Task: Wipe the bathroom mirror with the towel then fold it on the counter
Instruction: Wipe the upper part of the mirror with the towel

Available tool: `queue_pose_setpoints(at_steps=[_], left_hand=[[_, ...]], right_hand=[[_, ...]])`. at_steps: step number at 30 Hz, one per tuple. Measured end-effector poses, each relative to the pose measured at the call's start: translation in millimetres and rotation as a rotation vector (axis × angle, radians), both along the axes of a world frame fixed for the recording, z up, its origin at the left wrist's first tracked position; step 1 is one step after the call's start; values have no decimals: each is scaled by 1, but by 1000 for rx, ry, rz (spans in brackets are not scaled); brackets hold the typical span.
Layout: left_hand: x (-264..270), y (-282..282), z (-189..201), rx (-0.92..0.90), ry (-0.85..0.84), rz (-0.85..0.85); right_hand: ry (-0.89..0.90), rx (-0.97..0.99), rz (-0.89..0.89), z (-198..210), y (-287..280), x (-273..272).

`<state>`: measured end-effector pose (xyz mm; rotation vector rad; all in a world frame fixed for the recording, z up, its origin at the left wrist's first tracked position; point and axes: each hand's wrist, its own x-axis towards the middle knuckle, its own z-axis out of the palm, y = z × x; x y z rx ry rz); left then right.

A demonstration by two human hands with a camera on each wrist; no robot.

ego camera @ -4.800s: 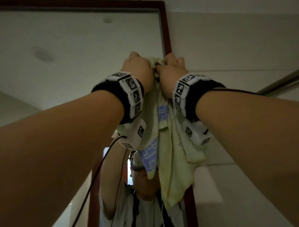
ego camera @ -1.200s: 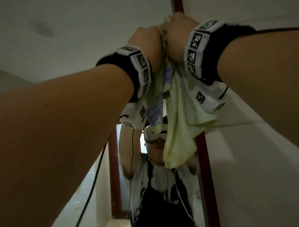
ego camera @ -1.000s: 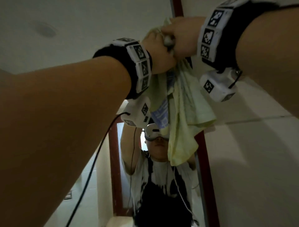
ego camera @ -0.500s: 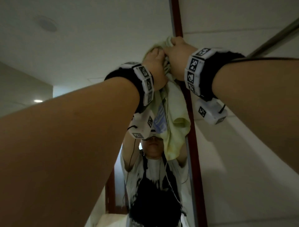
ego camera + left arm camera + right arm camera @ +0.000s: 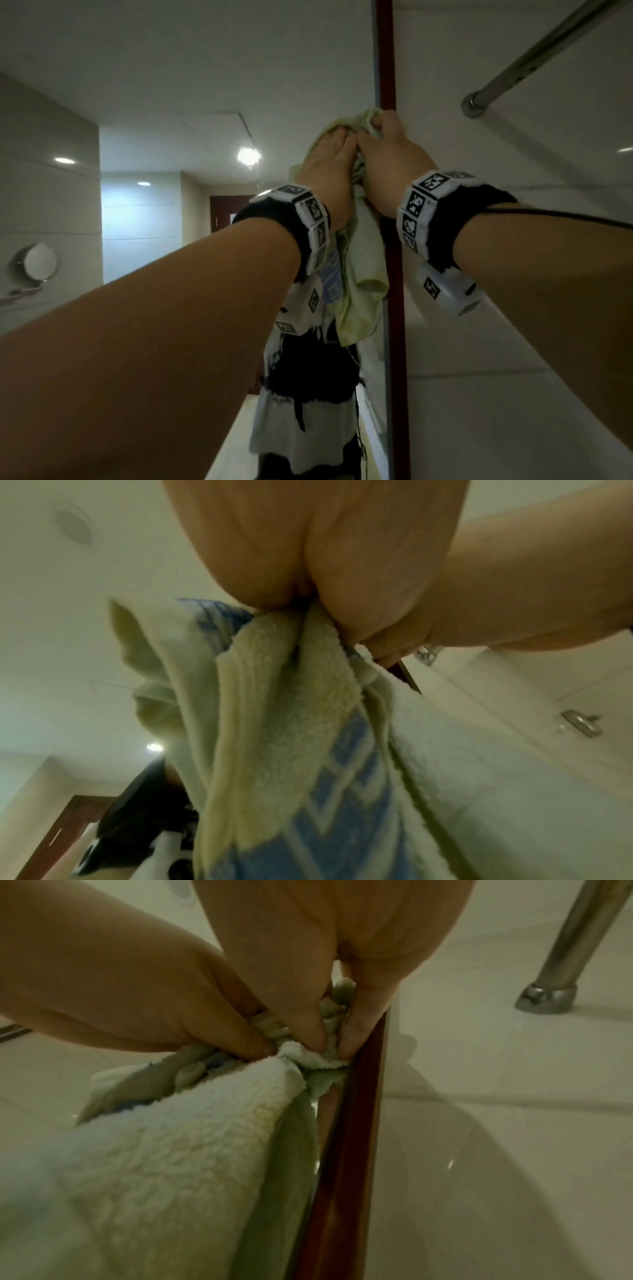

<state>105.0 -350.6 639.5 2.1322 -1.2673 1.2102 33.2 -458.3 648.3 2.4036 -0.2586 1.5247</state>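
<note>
A pale yellow-green towel (image 5: 363,260) with a blue pattern hangs bunched against the mirror (image 5: 205,102), right beside its dark red frame (image 5: 394,274). My left hand (image 5: 334,164) and right hand (image 5: 383,150) sit side by side high on the glass, both gripping the towel's top. In the right wrist view my right hand's fingertips (image 5: 315,1039) pinch the towel (image 5: 171,1150) against the frame (image 5: 346,1150). In the left wrist view the towel (image 5: 291,737) hangs down from my left hand's (image 5: 308,593) grip. My reflection shows below the towel.
A steel rail (image 5: 534,58) juts out from the tiled wall (image 5: 513,394) at upper right, close to my right arm. A round shaving mirror (image 5: 36,262) shows reflected at far left. The counter is out of view.
Both hands have slid the towel down the mirror's right edge from near the top corner. The view has tilted down, so more of the reflected room shows.
</note>
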Motion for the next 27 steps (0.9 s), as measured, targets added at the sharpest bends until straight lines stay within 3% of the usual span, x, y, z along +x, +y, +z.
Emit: queue_pose_setpoints(at_steps=[3,7,10,12,15,18,20,27], left_hand=[[0,5,-41,24,15,-36],[1,18,-113,5,-44,-105],[2,26,-161,51,-113,-99],[5,28,-165,80,-159,-78],[5,27,-127,17,-190,-95],[4,22,-54,-128,-223,-76],[9,15,0,-123,-218,-46],[-2,20,161,-114,-211,266]], right_hand=[[-72,38,96,-40,6,-2],[41,44,82,-115,12,-11],[228,38,-51,-154,22,-27],[265,-35,-125,-152,25,-34],[176,-107,-177,-112,25,-36],[32,-175,-216,-47,22,-30],[-32,-222,-274,5,22,-29],[-117,-317,-269,146,16,-28]])
